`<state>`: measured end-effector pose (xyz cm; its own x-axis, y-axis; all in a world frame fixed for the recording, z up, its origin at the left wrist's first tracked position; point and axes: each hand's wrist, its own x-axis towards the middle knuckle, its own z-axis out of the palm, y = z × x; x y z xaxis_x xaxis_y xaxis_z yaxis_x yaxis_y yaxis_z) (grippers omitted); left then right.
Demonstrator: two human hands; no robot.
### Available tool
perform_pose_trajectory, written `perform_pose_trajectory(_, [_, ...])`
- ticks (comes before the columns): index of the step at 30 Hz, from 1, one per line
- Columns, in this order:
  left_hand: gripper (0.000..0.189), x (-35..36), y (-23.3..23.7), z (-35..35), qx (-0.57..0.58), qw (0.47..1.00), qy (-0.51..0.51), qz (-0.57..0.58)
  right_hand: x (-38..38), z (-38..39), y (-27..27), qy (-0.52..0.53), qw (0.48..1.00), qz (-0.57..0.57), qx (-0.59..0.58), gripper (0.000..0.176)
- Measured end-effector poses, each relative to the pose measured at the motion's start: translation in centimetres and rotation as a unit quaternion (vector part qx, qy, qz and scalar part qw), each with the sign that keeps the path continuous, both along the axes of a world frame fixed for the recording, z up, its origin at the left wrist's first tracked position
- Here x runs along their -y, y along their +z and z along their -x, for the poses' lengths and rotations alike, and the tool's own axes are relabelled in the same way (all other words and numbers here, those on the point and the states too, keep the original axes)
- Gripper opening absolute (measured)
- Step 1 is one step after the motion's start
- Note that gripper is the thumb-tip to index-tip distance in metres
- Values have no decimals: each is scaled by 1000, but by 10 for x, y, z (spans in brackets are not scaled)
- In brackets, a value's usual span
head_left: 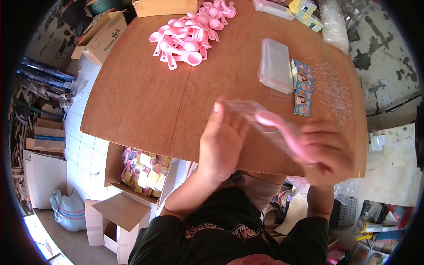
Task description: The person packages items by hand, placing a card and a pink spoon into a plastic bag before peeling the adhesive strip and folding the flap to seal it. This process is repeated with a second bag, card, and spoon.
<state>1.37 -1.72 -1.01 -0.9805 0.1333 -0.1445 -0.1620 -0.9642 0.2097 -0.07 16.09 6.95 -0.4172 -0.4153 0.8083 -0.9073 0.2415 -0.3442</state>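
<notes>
My left hand (223,141) is at the near middle of the table, its thumb and fingers closed at one end of a clear plastic bag (247,107). My right hand (327,152), smeared by motion, grips a pink measuring spoon (282,128) that lies along the bag. Behind the spoon, a printed card shows through the plastic. Beyond my hands lie a stack of clear bags (274,64) and blue printed cards (302,86). Short clear plastic strips (333,90) are scattered to their right. A heap of pink spoons (185,39) sits at the far side.
Below the table's left front edge stands a carton (114,165) of packed pink items with yellowish cards. Another open carton (106,42) is at the far left. A roll of clear plastic (333,26) and yellow card bundles (306,13) lie at the back right.
</notes>
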Motion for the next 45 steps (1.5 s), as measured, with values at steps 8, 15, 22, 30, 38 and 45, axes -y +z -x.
perform_pose_trajectory(8, [62,12,14,4,-262,803,208,492,17,10,49,-54,979,-146,132,20])
perform_pose_trajectory(15, [23,11,42,-12,-281,828,93,476,27,-9,49,-60,954,-70,284,15])
perform_pose_trajectory(22, [17,12,45,-15,-248,815,104,514,31,-11,36,-117,975,-123,145,18])
perform_pose_trajectory(30, [20,26,60,-21,-328,720,45,610,32,4,33,-148,918,-268,-253,25])
perform_pose_trajectory(38, [36,30,48,-22,-370,711,25,597,16,-3,30,0,956,-73,285,4])
perform_pose_trajectory(45, [26,34,33,-24,-254,822,134,492,-70,47,-19,16,738,400,543,16])
